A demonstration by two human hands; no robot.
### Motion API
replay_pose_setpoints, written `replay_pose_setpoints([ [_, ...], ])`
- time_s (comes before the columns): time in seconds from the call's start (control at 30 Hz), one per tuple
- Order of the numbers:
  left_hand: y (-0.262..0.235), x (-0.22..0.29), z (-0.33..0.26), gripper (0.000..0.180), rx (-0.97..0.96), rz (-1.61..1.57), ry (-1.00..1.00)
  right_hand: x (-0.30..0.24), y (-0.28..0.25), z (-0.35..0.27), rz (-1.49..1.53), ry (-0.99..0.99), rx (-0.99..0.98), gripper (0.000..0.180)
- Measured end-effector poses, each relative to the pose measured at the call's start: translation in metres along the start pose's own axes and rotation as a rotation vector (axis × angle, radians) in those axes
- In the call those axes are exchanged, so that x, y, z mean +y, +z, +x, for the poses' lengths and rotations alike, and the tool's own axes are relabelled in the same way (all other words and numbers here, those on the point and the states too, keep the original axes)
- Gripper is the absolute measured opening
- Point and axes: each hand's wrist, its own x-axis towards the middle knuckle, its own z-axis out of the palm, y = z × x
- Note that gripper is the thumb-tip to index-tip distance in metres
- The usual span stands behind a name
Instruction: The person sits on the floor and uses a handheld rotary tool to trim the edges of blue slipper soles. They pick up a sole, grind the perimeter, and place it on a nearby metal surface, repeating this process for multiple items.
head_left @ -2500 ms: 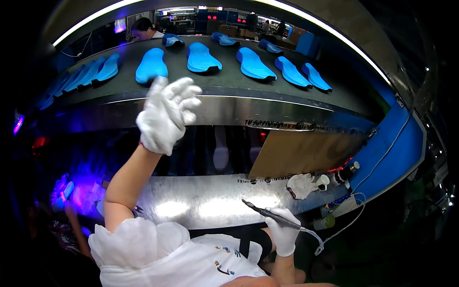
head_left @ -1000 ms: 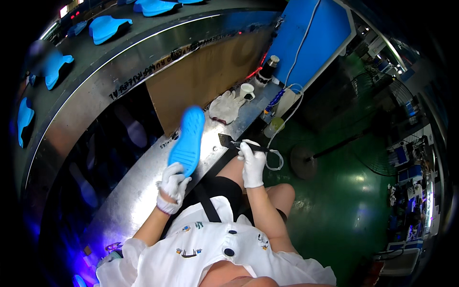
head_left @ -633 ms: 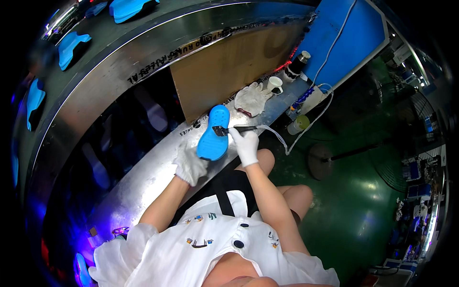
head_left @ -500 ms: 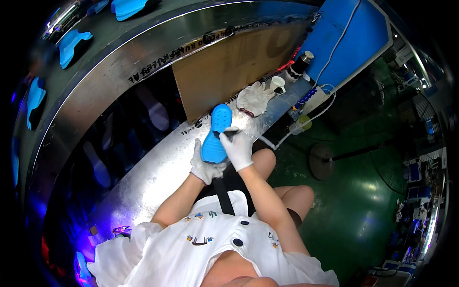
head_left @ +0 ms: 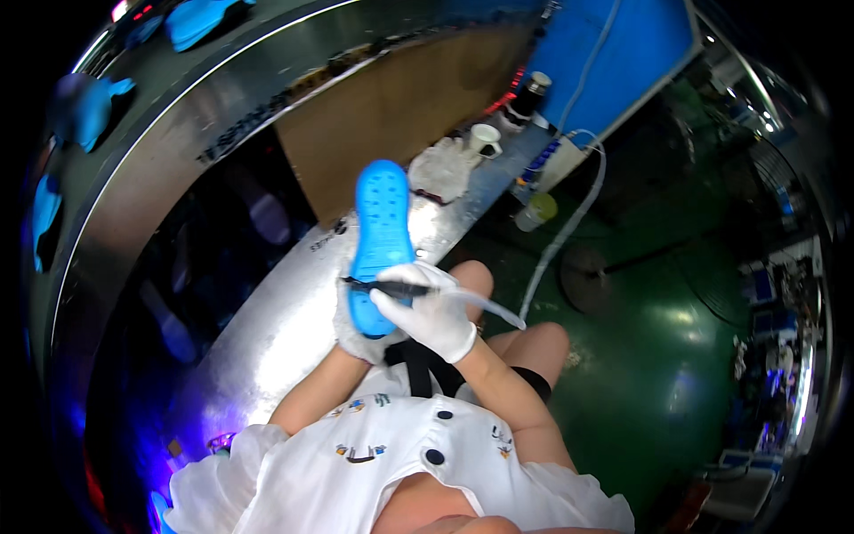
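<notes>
A bright blue shoe sole (head_left: pixel 381 231) with small dimples stands upright in front of me, its lower end cupped in my gloved left hand (head_left: pixel 360 334). My gloved right hand (head_left: pixel 429 311) grips a thin black pen-like tool (head_left: pixel 391 287) with a pale hose trailing from its back end. The tool lies across the lower part of the sole, its tip at the sole's left edge. Both hands hover over the shiny metal bench (head_left: pixel 276 329), close to my lap.
A crumpled white cloth (head_left: pixel 442 169), a white cup (head_left: pixel 485 138) and a dark bottle (head_left: pixel 527 96) sit at the bench's far end by a brown board (head_left: pixel 391 116) and blue panel (head_left: pixel 623 49). More blue soles (head_left: pixel 89 107) ride the conveyor above. Green floor lies to the right.
My left hand took a blue sole off the conveyor and brought it down to the bench. The right hand moved the tool onto the sole, which now stands more upright and nearer.
</notes>
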Motion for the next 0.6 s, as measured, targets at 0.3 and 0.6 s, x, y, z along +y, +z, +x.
replay_pose_setpoints([
  [0.3, -0.024, 0.019, 0.011, 0.07, -0.133, 0.277, 0.076, -0.013, 0.004, -0.009, 0.036, -0.11, 0.03, 0.017],
  [0.6, 0.018, 0.012, 0.006, 0.061, -0.17, 0.315, -0.023, -0.04, -0.003, -0.013, 0.204, 0.133, 0.057, 0.015],
])
